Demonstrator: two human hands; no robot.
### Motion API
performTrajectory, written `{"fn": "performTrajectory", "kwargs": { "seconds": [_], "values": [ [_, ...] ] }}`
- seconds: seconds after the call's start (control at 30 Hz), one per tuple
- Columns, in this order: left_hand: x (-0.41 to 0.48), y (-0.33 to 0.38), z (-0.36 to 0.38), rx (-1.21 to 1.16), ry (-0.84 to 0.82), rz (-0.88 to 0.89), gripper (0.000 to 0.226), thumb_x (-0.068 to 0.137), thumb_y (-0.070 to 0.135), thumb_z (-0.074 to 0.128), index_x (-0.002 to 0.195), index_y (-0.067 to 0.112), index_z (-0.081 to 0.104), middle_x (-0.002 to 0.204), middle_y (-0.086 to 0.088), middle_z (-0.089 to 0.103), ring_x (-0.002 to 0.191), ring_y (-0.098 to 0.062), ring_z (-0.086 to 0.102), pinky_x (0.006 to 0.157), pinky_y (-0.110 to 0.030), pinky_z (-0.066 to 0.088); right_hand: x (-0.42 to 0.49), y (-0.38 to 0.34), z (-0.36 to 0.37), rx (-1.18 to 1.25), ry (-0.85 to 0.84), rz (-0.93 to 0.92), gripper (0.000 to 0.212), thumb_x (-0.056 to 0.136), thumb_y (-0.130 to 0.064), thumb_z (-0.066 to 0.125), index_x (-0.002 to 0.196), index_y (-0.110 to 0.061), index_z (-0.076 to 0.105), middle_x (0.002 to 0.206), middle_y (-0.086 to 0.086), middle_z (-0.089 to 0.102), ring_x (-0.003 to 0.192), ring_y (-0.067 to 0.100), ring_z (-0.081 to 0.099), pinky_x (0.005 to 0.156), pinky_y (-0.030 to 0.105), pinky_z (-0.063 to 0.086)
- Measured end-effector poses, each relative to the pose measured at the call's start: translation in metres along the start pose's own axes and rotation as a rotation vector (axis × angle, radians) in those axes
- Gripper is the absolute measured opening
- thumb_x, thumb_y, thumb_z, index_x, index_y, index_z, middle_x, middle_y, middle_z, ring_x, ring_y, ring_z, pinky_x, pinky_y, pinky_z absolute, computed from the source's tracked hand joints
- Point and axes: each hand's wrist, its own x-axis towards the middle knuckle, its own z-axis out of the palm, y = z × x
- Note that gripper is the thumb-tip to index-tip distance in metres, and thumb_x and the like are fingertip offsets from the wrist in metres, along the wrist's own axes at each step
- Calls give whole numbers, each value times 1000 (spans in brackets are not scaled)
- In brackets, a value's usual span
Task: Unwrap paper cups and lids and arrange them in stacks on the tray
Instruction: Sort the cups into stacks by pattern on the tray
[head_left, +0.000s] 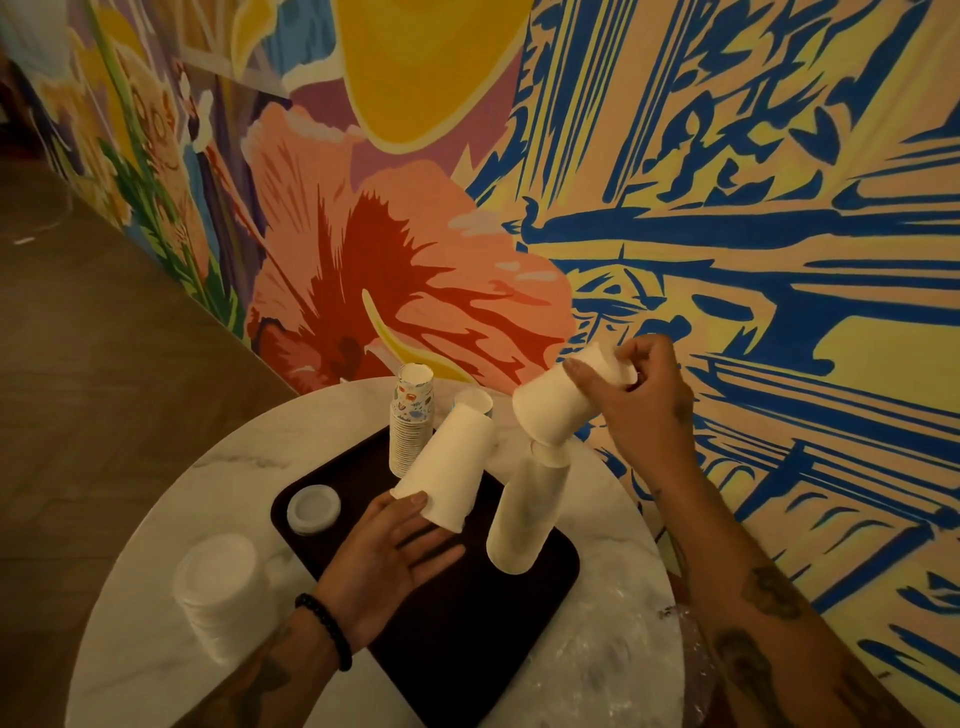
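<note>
Now our right hand (641, 400) pinches a short white cup stack (558, 408) above the tray's (467, 649) far right corner, its open end tilted down toward the tall leaning stack (524, 512) just beneath. Our left hand (387, 556), fingers spread, steadies another stack (449, 470) mid-tray. We judge alignment matters next.

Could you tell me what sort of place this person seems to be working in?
Probably a café or similar venue: a round white marble table stands against a bright painted flower mural, and stacks of white paper cups sit on a dark brown serving tray.
</note>
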Motion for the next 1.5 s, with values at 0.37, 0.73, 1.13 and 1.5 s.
{"fn": "performTrajectory", "kwargs": {
  "seconds": [0.37, 0.73, 1.13, 1.5],
  "values": [
    [-3, 3, 2, 1, 2, 15, 72, 72, 25, 77, 137, 22, 48, 128, -19, 65, 116, -37, 64, 96, -49, 55, -33, 54, 30, -443, -336, 59, 56, 76, -57, 78, 111, -25, 48, 117, -3, 54, 99, 18, 56, 86, 37, 50],
    [-3, 2, 15, 20, 0, -3, 81, 64, 28, 85, 136, 22, 50, 128, -18, 65, 115, -36, 65, 90, -46, 58, -45, 32, 34, 45, -377, 192, 39, 85, -65, 63, 110, -36, 58, 108, -15, 62, 100, 1, 56, 83, 29, 47],
    [-4, 7, 41, 270, -20, 90, 56, 73, 22, 76, 126, 22, 58, 119, -7, 71, 109, -27, 69, 94, -49, 55, -37, 10, 33, 300, -325, 222, 40, 83, -43, 78, 110, -29, 54, 103, -1, 71, 75, 10, 61, 64, 29, 50],
    [3, -3, -1, 1656, 6, 329, 36, 87, 48, 69, 120, 39, 58, 115, 20, 58, 100, 0, 60, 89, -21, 53, -15, 12, 8, -142, -92, -27, 51, 81, -48, 78, 117, -28, 48, 117, -8, 54, 95, 16, 60, 77, 32, 52]
  ]
}}
